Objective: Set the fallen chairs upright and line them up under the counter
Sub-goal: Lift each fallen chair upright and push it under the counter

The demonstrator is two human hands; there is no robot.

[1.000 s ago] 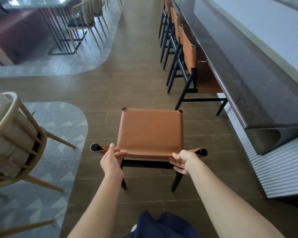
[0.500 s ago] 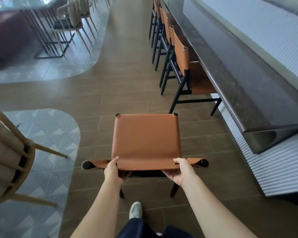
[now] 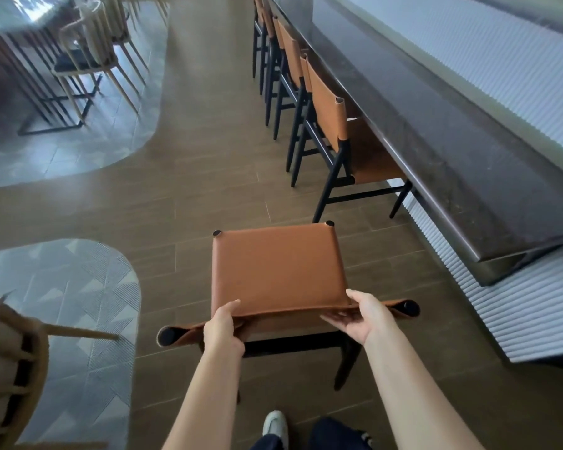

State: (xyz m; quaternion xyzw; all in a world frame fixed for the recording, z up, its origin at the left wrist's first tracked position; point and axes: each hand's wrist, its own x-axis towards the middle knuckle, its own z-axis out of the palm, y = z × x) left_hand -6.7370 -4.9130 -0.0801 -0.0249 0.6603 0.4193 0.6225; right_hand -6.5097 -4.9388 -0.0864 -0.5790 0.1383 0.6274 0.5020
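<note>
I have both hands clamped on the backrest: left hand (image 3: 223, 329), right hand (image 3: 359, 315). The brown chair (image 3: 277, 271) stands upright on the floor, near the counter (image 3: 436, 151), beside the lined-up chairs (image 3: 325, 108).

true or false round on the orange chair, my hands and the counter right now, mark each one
1. The left hand and the right hand both hold the backrest of the orange chair. True.
2. The orange chair lies on its side. False: it is upright, seat facing up.
3. It is tucked under the counter. False: it stands out in the open, apart from the counter.
4. The other chairs stand in a row along the counter. True.
5. The wooden chair is at the lower right. False: it is at the lower left.
</note>
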